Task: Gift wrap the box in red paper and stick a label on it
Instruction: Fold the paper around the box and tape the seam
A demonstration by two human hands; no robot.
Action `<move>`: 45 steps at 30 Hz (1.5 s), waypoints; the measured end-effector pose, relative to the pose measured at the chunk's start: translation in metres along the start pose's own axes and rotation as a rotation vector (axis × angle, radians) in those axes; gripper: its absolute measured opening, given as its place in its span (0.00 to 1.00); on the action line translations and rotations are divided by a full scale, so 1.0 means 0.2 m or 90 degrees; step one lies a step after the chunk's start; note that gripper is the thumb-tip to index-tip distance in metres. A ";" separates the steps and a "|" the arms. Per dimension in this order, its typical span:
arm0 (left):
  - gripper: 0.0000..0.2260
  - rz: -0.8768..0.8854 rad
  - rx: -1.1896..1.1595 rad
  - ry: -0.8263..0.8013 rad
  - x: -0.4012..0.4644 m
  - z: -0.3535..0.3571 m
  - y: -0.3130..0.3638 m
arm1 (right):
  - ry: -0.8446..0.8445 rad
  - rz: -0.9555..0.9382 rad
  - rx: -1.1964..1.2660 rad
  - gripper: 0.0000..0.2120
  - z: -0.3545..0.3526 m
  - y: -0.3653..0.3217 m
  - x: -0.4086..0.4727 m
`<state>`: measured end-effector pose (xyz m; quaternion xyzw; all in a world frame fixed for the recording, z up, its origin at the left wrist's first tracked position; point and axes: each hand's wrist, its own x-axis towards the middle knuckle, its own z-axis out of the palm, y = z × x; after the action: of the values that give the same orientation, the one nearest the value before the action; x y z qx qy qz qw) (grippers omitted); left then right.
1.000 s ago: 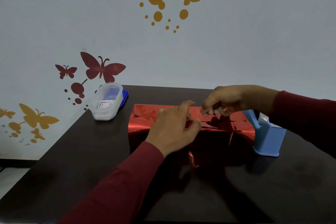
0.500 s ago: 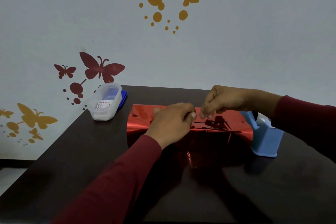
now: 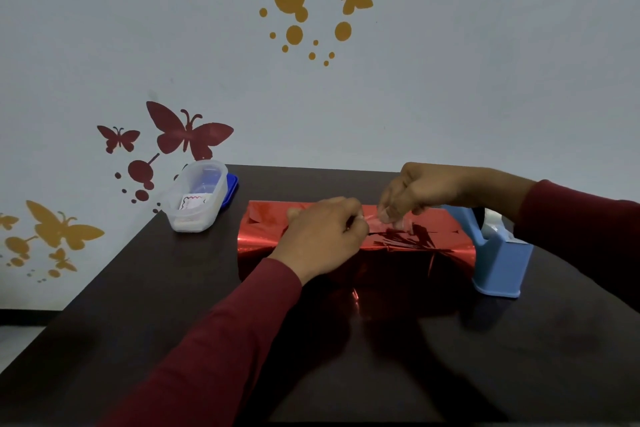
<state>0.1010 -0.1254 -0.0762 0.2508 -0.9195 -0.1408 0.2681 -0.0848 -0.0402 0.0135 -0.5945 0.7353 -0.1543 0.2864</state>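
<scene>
A box wrapped in shiny red paper (image 3: 263, 239) lies in the middle of the dark table (image 3: 138, 305). My left hand (image 3: 322, 239) rests on its top near the paper seam, fingers curled and pinched. My right hand (image 3: 412, 194) hovers just above the seam, its fingertips pinching a short strip of clear tape (image 3: 394, 220) that the left fingertips also touch. A blue tape dispenser (image 3: 498, 263) stands against the box's right end. Labels (image 3: 192, 202) lie inside a clear plastic tub (image 3: 197, 194) at the back left.
A blue lid (image 3: 232, 189) sits under the tub near the wall. The wall with butterfly stickers bounds the table at the back and left. Dark table surface stretches in front of the box.
My left hand has slid forward along the box top toward my right hand, and the fingertips of both now meet over the seam. The right hand stays almost in place.
</scene>
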 end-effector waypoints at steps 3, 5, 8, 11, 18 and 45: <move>0.09 -0.003 -0.002 0.001 0.00 0.00 -0.01 | 0.027 -0.041 0.066 0.10 0.02 0.02 0.00; 0.09 0.000 -0.005 0.007 0.00 0.01 -0.01 | 0.046 -0.051 0.099 0.09 0.05 0.04 0.00; 0.08 0.007 -0.001 0.014 0.00 0.01 -0.01 | 0.084 -0.017 0.161 0.09 0.09 0.07 0.00; 0.05 0.005 -0.025 0.024 0.00 0.02 -0.02 | 0.096 0.042 0.231 0.11 0.08 0.08 0.03; 0.14 0.003 -0.049 0.087 -0.02 0.06 -0.03 | 0.027 0.139 0.214 0.18 0.04 0.05 0.04; 0.15 -0.013 -0.049 0.143 -0.04 0.05 -0.02 | 0.006 0.313 0.138 0.10 0.08 -0.05 0.15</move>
<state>0.1023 -0.1228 -0.0900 0.2637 -0.8748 -0.1500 0.3777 -0.0708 -0.0691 0.0006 -0.3636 0.8379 -0.1607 0.3741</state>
